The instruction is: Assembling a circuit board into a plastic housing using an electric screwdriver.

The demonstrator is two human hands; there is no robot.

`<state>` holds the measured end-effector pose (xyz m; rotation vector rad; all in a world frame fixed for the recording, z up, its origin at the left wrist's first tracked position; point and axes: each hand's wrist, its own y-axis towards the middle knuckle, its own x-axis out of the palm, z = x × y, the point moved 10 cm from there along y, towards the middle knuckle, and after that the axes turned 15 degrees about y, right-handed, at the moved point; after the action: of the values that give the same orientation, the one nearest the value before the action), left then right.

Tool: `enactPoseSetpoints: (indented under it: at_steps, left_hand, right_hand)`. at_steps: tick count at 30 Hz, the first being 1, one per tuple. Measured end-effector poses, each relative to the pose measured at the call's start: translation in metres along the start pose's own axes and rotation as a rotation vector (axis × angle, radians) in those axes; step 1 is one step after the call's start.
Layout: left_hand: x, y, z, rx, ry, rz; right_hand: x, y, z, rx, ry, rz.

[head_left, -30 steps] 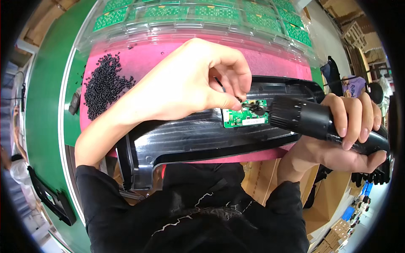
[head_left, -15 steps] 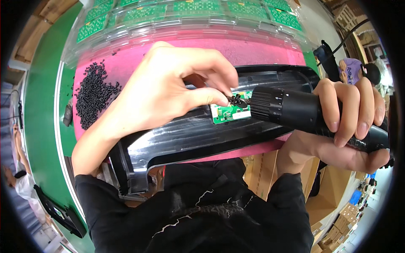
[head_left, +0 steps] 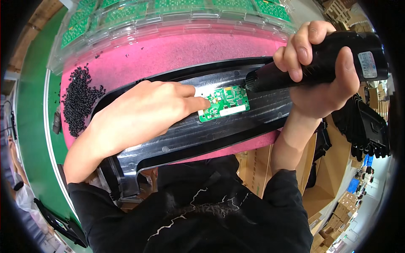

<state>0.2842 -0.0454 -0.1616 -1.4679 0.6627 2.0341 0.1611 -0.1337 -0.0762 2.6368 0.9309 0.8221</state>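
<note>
My right hand (head_left: 314,71) is wrapped round a black electric screwdriver (head_left: 270,78), which lies nearly level. Its ridged nose reaches the upper right corner of a green circuit board (head_left: 230,101); the bit itself is hard to make out. The board rests inside a long black plastic housing (head_left: 177,139). My left hand (head_left: 147,109) leans over the housing with a fingertip pressed on the board's left end. Its other fingers are curled under, so whatever they hold is hidden. A heap of small black screws (head_left: 78,103) lies left of my left forearm.
Beneath the housing is a pink mat (head_left: 139,55) on a green table (head_left: 40,105). Clear plastic trays (head_left: 168,23) of green boards line the far side. A cardboard box (head_left: 333,168) and stacked black plastic parts (head_left: 365,126) stand at the right.
My left hand has gone from the clump of screws by the screwdriver's nose to the board's left end. The screwdriver has swung up, its nose now at the board's upper right corner.
</note>
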Motion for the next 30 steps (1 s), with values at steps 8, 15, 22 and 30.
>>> enactPoseSetpoints:
  at_steps: [8,15,22,30]
  left_hand:
    - [0.002,-0.002,-0.004,-0.052,-0.044,-0.047]
    - [0.003,-0.005,-0.006,-0.071,-0.016,-0.048]
    - [0.0,-0.001,-0.006,-0.051,-0.022,0.007]
    - [-0.038,0.003,-0.014,-0.108,-0.501,0.327]
  right_hand:
    - [0.011,0.004,0.006,0.042,-0.008,-0.126]
    - [0.007,0.005,0.021,0.069,-0.008,-0.106]
    - [0.011,-0.003,-0.003,-0.041,0.084,-0.024]
    - [0.012,-0.014,-0.013,-0.186,0.501,0.121]
